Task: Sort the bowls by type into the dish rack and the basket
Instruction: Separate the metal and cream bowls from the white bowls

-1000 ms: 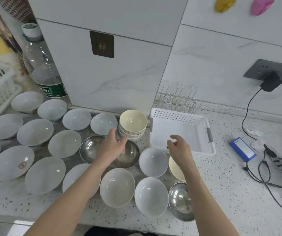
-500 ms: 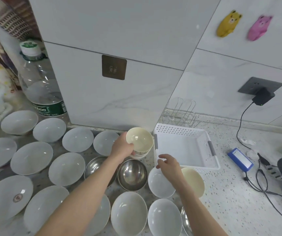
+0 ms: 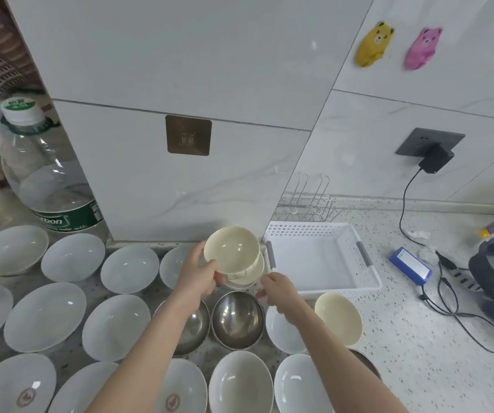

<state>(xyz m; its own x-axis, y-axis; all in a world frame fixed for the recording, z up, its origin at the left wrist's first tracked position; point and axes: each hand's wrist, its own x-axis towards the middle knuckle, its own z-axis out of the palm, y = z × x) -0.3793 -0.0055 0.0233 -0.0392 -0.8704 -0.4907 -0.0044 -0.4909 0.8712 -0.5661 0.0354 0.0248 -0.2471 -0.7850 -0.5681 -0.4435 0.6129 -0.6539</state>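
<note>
White basket (image 3: 314,234) w/ nothing in; left hand (image 3: 195,278) grips cream bowl (image 3: 231,251).

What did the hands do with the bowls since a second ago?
The left hand left the steel bowl, gripped the top cream bowl of the stack beside the white basket and tilted it up. The right hand moved left toward the stack, holding nothing. The basket, the other bowls and the lone cream bowl stayed put.
</note>
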